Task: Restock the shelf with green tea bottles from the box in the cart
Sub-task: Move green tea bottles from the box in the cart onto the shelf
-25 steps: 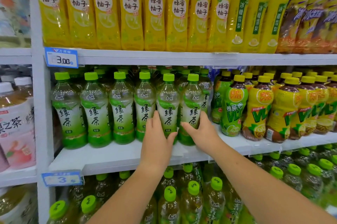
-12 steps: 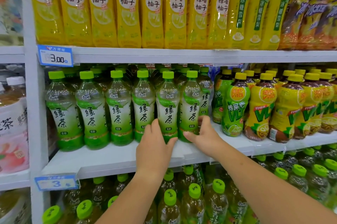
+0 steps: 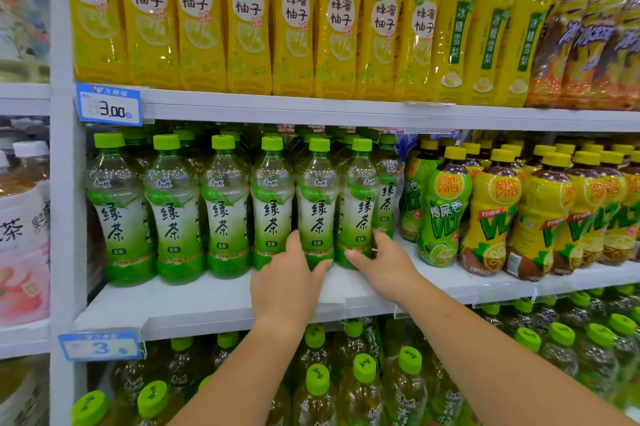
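Note:
A row of green tea bottles (image 3: 225, 207) with green caps stands upright along the front of the middle white shelf (image 3: 207, 301), with more rows behind. My left hand (image 3: 287, 283) wraps the base of the fifth front bottle (image 3: 318, 197), fingers on its left side and thumb under its front. My right hand (image 3: 384, 263) holds the base of the sixth front bottle (image 3: 360, 197), thumb in front and fingers on its right side. Both bottles stand on the shelf. The box and the cart are out of view.
Yellow honey-pomelo bottles (image 3: 242, 17) fill the shelf above. Yellow-capped lemon tea bottles (image 3: 491, 211) stand right of the green tea. More green-capped bottles (image 3: 363, 387) sit on the shelf below. Blue price tags (image 3: 109, 103) hang on the shelf edges. Pink-labelled bottles (image 3: 20, 235) stand at far left.
Both hands have slid down from the labels of the two bottles to their bases. The view has shifted slightly toward the shelf.

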`<state>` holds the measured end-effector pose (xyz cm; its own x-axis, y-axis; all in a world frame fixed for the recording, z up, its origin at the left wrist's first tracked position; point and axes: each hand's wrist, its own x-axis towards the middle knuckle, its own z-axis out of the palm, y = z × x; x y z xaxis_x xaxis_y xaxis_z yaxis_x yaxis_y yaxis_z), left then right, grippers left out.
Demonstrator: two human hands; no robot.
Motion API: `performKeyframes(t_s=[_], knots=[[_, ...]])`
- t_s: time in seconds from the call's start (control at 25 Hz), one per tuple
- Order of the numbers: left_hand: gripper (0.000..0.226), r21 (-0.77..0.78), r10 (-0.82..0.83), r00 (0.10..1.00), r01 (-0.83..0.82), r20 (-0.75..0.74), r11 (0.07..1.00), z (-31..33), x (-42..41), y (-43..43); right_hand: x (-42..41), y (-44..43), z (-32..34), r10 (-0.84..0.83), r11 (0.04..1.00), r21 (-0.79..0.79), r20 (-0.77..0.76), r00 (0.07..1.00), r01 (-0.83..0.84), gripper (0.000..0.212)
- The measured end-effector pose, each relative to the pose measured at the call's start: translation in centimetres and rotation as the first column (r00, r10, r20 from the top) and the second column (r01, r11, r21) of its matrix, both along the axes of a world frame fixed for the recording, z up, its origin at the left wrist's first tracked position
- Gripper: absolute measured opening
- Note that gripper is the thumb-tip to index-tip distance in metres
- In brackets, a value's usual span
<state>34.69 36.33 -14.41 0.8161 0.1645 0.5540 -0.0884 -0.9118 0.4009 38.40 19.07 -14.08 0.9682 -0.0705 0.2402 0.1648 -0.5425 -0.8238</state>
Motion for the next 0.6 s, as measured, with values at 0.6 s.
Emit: performKeyframes(t_s=[0.6], knots=[[0.068,-0.228,-0.081,0.997,0.079,-0.001,0.970,-0.71,0.38,0.35,0.61,-0.86,-0.50,0.023,0.998,0.054,-0.032,0.999,-0.021,0.039]])
